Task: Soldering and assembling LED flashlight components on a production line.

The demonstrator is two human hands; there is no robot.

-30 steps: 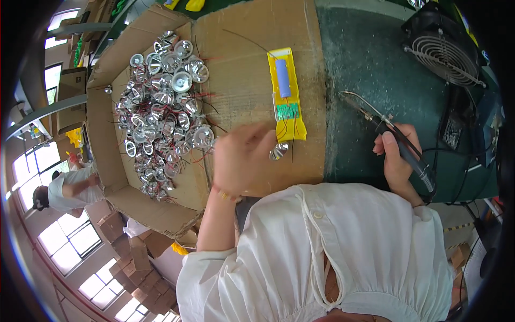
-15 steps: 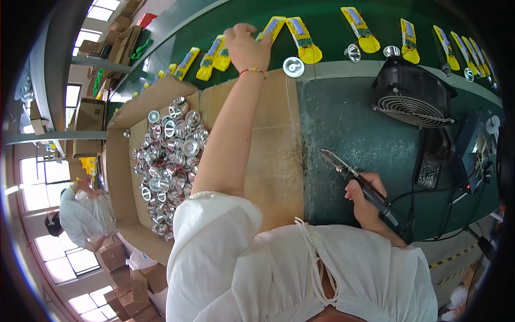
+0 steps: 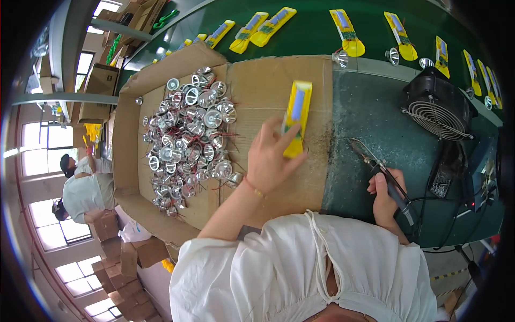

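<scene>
Over the cardboard, my left hand (image 3: 271, 160) has its fingers and thumb at the lower end of a yellow plastic lamp housing (image 3: 298, 111). That housing carries a lilac battery cell and a green circuit board, partly covered by my fingers. At the right, my right hand (image 3: 387, 196) is wrapped round a soldering iron (image 3: 394, 189), its bare tip pointing up and left above the dark green mat (image 3: 354, 177). Left of my left hand lies a heap of silvery reflector cups (image 3: 185, 139) with thin red wires, inside an opened cardboard box (image 3: 127, 155).
A green conveyor belt (image 3: 308, 32) across the far side carries several yellow housings, with reflectors beside some. A black fan (image 3: 437, 102) with a wire grille stands at the right, near a small tray (image 3: 441, 182) and a soldering station (image 3: 479, 185). Two people (image 3: 88, 188) are at far left.
My left hand came back from the belt, bringing a yellow housing over the cardboard. My right hand still holds the soldering iron. The view has shifted.
</scene>
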